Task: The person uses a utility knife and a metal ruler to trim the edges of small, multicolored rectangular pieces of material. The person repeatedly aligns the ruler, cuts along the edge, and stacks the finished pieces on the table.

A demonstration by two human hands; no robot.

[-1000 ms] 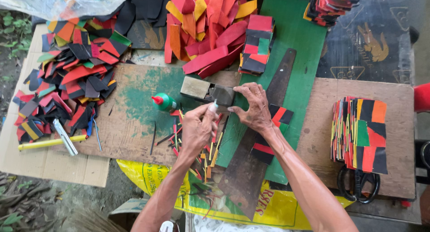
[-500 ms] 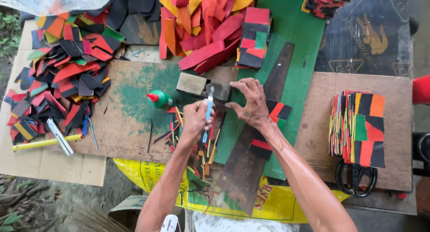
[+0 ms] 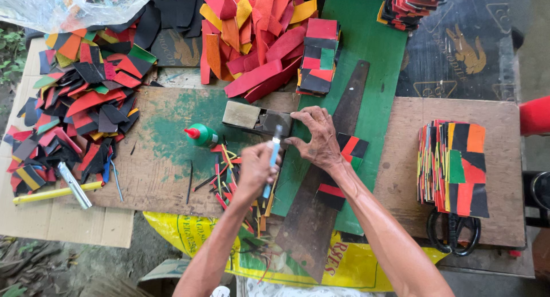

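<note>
My left hand (image 3: pixel 256 170) is closed around a light blue utility knife (image 3: pixel 271 159) whose blade end points up toward a dark metal block (image 3: pixel 274 123). My right hand (image 3: pixel 315 138) presses flat on a long dark metal straightedge (image 3: pixel 332 159) that lies diagonally over a green cutting mat (image 3: pixel 372 62). A black, red and green patchwork piece (image 3: pixel 350 148) sticks out from under the straightedge by my right wrist. Thin offcut strips (image 3: pixel 229 165) lie below my left hand.
A green glue bottle with a red tip (image 3: pixel 200 135) lies on the wooden board (image 3: pixel 154 154). Piles of coloured leather pieces sit at left (image 3: pixel 80 113), at top (image 3: pixel 258 39) and stacked at right (image 3: pixel 452 165). Black scissors (image 3: pixel 455 234) lie at lower right.
My left hand has drawn the knife down along the straightedge toward me. The right hand has stayed pressed on the straightedge.
</note>
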